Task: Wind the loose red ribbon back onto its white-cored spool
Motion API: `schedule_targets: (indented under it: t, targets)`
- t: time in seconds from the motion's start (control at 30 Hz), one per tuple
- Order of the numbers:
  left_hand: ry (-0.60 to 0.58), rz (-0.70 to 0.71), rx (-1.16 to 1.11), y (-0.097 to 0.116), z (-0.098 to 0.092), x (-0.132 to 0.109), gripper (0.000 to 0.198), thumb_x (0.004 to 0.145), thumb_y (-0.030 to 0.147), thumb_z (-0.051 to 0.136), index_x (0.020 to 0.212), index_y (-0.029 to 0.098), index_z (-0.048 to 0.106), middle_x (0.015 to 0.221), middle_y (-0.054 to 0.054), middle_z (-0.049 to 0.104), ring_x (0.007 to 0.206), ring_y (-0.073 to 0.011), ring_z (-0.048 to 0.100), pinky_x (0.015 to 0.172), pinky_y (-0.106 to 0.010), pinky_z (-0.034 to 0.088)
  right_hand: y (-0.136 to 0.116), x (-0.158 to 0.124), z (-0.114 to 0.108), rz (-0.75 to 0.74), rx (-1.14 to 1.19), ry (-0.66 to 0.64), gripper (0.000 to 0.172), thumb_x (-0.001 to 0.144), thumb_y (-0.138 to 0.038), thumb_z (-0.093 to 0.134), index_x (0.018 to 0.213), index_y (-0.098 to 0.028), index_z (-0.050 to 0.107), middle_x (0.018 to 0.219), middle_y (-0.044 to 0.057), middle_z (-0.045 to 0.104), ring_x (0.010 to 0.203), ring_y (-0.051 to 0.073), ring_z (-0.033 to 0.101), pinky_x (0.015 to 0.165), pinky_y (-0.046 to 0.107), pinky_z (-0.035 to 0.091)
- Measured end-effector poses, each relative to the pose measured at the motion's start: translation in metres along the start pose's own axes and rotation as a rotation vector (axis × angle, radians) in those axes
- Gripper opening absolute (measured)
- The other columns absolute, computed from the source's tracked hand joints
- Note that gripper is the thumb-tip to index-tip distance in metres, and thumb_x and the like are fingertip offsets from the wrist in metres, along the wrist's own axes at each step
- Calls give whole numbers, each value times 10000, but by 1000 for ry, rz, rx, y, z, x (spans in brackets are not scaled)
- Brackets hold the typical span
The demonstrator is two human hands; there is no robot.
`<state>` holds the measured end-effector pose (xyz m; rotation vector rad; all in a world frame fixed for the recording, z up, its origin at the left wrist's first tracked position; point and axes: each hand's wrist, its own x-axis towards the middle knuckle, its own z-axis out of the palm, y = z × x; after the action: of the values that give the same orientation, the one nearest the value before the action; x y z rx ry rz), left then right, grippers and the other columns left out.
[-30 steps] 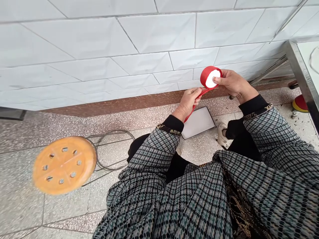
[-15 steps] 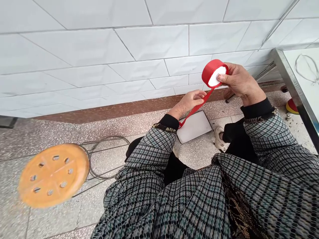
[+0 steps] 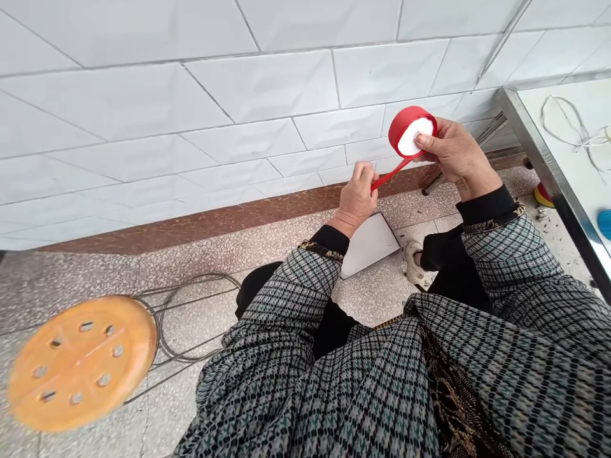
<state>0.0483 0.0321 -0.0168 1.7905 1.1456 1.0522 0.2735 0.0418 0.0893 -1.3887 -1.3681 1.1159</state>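
Observation:
My right hand (image 3: 453, 152) holds a roll of red ribbon (image 3: 402, 129) by its white core, thumb on the flat side. From the underside of the roll a red strip (image 3: 392, 175) runs down and left to my left hand (image 3: 359, 196). That hand is closed around the strip, its fingers curled, so the strip's end is hidden. The strip between the two hands looks stretched straight. Both hands are in the air in front of the tiled wall, with a white rectangular panel with a dark edge (image 3: 370, 247) on the floor below.
An orange round stool (image 3: 81, 362) with holes in its seat and wire legs is at the left. A metal-edged table (image 3: 548, 146) stands at the right, bearing a thin looped cord (image 3: 568, 121) and a blue object (image 3: 604, 222). The white tiled wall (image 3: 267, 83) rises ahead.
My left hand has closed more around the ribbon, and the loose length that hung by the left sleeve no longer shows. The view has shifted slightly to the right.

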Motion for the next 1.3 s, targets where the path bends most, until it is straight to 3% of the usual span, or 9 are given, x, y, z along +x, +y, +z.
schedule_targets:
  t: [0.17,0.27,0.4,0.5,0.7,0.87,1.0,1.13,1.3]
  targets:
    - [-183,-33,-118,-7,10,0,290,814,111,742,1053,225,624,976,-22,709,805,-168,623,870,-362,543,0,1,-4,-58,41,-15,535,792,-637,967,1135,-263,799,1079,74,789,1075,302,777,827,419,713]
    - [-263,-56,-306,-5,7,2,317,858,245,807,1143,190,681,1028,-44,769,875,-179,701,917,-364,567,-2,-1,-2,-48,23,-16,533,797,-619,962,1149,-264,777,1070,77,772,1053,294,767,805,414,700]
    - [-256,-195,-500,4,3,5,434,1022,605,687,1061,179,762,1074,-114,828,1023,-227,780,988,-397,605,-8,-6,6,2,4,-32,579,775,-666,960,1122,-251,753,1040,80,760,1030,293,752,798,424,684]
    - [-220,-300,-543,9,3,7,554,1046,716,600,1001,194,781,1051,-120,844,1054,-228,799,1030,-407,613,-14,-12,15,14,29,-83,685,678,-762,987,1089,-264,756,994,70,775,1020,314,744,819,464,680]
    - [-272,-265,-700,17,4,12,466,1039,631,659,965,198,814,880,-119,807,955,-261,807,943,-438,654,-15,-18,25,4,55,-185,690,657,-806,979,1025,-265,758,987,87,782,1024,327,758,859,500,685]
    - [-300,-276,-799,18,2,12,327,961,507,817,873,198,756,799,-39,725,765,-164,727,872,-395,664,-15,-18,24,30,22,-149,596,734,-676,1003,1097,-258,783,1045,89,816,1112,343,777,904,493,703]
    - [-369,-314,-884,16,-2,9,317,848,467,929,890,199,765,784,4,697,641,-106,628,720,-316,620,-16,-18,22,18,35,-133,578,734,-663,1008,1084,-259,790,1046,88,827,1121,350,780,916,504,705]
    - [-468,-388,-846,15,-10,4,326,811,465,956,874,192,790,836,-19,742,614,-89,600,640,-283,554,-17,-18,20,24,43,-128,558,717,-668,1007,1037,-269,784,1057,84,831,1108,348,778,924,514,703]
    - [-434,-368,-871,15,-17,-1,346,855,478,924,790,192,740,713,8,646,602,-94,575,649,-291,534,-19,-21,15,23,38,-193,585,685,-673,996,1025,-252,774,1024,70,810,1090,330,770,881,457,687]
